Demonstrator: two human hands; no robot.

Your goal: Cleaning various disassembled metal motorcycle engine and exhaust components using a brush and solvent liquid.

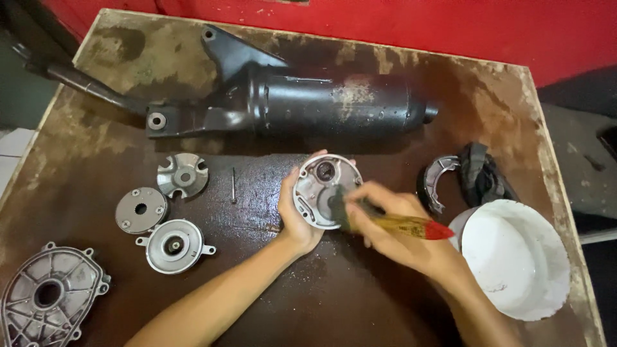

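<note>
at the near left corner of the table (96,83) lies a grey metal cover (46,300), partly cut off by the picture's edge. just beyond it sit three small round metal parts: a flat disc (141,209), a finned disc (182,175) and a cap with ears (173,245), with a thin pin (233,185) lying beside them. along the far edge stretches a black exhaust pipe (302,99). near the middle of the table, the left hand (297,215) is curled around the left rim of a round metal plate (325,191), thumb on the front and fingers behind, holding it tilted up off the table. the right hand (392,231) is clenched on a paintbrush (392,222) with a yellow and red handle, its dark bristles touching the plate's face. right of the hands lie a curved brake shoe (437,183) and a dark rag (482,173), and a white bowl (517,260) sits near the right edge.
</note>
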